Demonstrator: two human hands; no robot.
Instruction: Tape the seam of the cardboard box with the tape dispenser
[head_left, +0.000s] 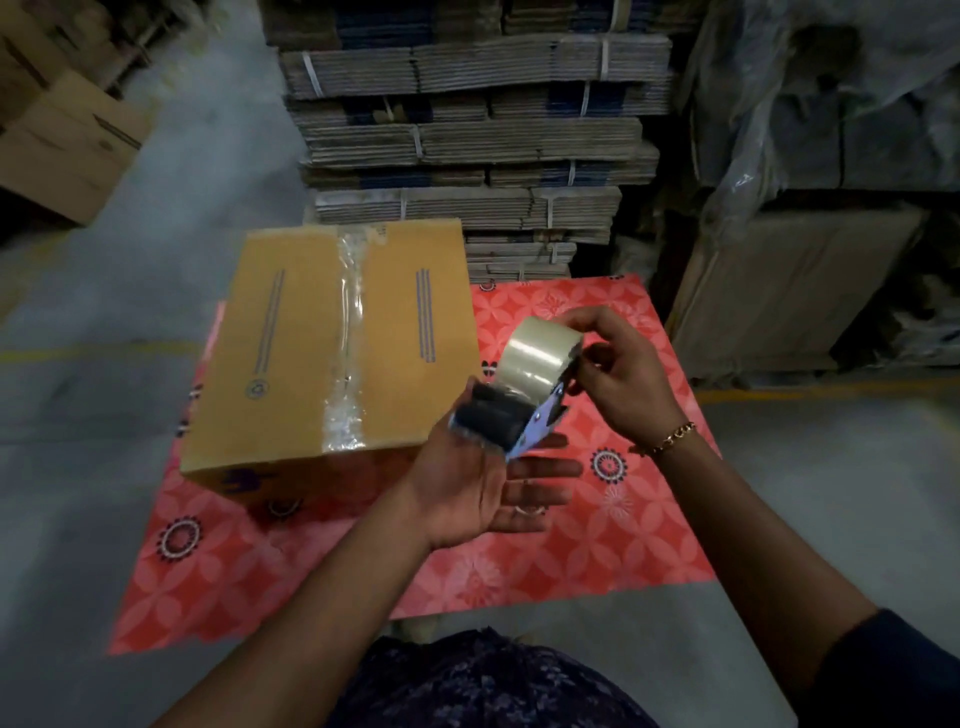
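Dark patterned cloth (483, 680) at the bottom edge, my lap, nearest the lens. Both forearms reach forward from it over a red flowered mat (545, 561) spread on the grey floor.

Left hand (483, 488): palm up, fingers spread flat, thumb pressed against the black roller end of the tape dispenser (519, 410), which rests on the palm. Loose support, not a closed grip.

Right hand (618, 374): fingers curled around the roll of clear tape (540, 358) mounted on the dispenser's upper end, thumb and fingertips pinching at the roll's right edge. Gold chain bracelet (670, 439) on that wrist.

Cardboard box (332, 348): sits on the mat just left of the dispenser, flaps shut, top facing up. Clear tape strip (348, 332) runs along the centre seam from far edge to near edge, wrinkled and bubbled, worst at the near end. Printed on top: two sets of parallel dark lines, one each side of the seam, plus a small round mark at the near left; too blurred to read. Purple print on the near side face, also unreadable.

Beyond the box: strapped bundles of flattened cartons (467, 130) stacked high. Left of the box, far back, more brown boxes (67, 140).
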